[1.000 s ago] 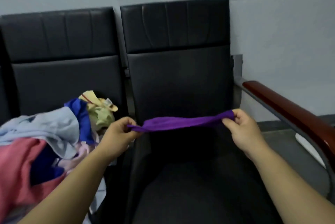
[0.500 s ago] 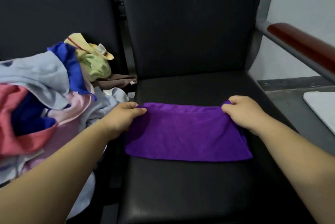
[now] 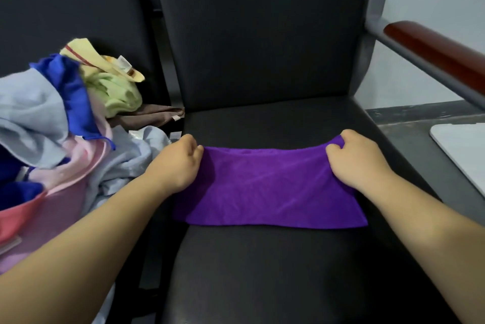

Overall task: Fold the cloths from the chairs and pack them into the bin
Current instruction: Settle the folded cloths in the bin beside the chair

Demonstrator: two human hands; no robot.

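Two hands, left and right, pinch the far corners of a purple cloth with curled fingers, flat on a chair seat; cloth pile beside

No writing can be read

Well to the left of and behind the purple cloth, a white tag and an orange-brown tab are sewn to the yellow cloth; nearer the purple cloth's far left corner, a small white label sticks out from the edge of the brown cloth; whatever is printed on these three is too small and blurred to make out
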